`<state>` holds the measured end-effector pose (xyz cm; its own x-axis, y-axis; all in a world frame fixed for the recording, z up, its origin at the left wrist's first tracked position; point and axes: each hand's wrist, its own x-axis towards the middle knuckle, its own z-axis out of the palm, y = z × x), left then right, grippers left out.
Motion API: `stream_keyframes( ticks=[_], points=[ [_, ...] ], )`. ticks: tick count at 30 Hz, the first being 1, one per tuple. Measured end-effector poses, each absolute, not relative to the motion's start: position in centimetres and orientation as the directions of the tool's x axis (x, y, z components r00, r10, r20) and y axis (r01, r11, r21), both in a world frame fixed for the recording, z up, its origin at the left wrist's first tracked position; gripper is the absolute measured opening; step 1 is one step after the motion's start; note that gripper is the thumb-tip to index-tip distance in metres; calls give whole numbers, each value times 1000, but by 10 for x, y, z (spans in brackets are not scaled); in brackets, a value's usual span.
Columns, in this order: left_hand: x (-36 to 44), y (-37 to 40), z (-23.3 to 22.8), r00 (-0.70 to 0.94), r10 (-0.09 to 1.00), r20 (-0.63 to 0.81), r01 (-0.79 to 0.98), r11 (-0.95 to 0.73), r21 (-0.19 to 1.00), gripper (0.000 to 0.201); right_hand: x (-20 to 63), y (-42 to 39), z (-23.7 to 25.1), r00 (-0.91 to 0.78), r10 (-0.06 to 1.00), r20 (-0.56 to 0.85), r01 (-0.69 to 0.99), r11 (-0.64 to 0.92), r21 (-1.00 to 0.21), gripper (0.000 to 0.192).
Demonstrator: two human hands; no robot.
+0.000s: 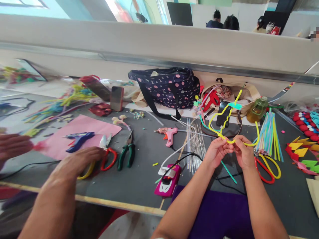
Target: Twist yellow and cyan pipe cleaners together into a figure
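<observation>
Both the left hand (217,151) and right hand (243,153) have fingers pinched shut on the yellow stem (225,117) just above the desk (144,159), side by side, its free length looping up and away from them.

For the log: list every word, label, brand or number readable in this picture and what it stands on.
No text can be read anywhere in this view.
The bottle shows no label that can be made out.
The dotted bag bears only a pattern of spots.
The pink glue gun and the blue glue gun show no legible marks.
</observation>
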<state>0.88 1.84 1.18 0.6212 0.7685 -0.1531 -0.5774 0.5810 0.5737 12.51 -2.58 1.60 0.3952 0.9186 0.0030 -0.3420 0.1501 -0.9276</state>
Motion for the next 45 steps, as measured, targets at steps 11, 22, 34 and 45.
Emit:
stream_keyframes(
  ticks=[11, 22, 34, 45],
  points=[
    [11, 16, 14, 567, 800, -193, -451, 499, 740, 31, 130, -22, 14, 465, 883, 60, -343, 242, -907, 22],
    [13, 0, 22, 106, 941, 321, -133, -306, 942, 12, 131, -21, 15, 513, 855, 74, -364, 295, -883, 20],
    [14, 5, 13, 209, 821, 532, -14, -542, 841, 10, 123, -25, 17, 407, 907, 107, -357, 266, -896, 20],
    [19, 7, 7, 284, 887, 363, -252, -296, 921, 15, 124, -28, 18, 415, 895, 164, -280, 297, -913, 15]
  ],
)
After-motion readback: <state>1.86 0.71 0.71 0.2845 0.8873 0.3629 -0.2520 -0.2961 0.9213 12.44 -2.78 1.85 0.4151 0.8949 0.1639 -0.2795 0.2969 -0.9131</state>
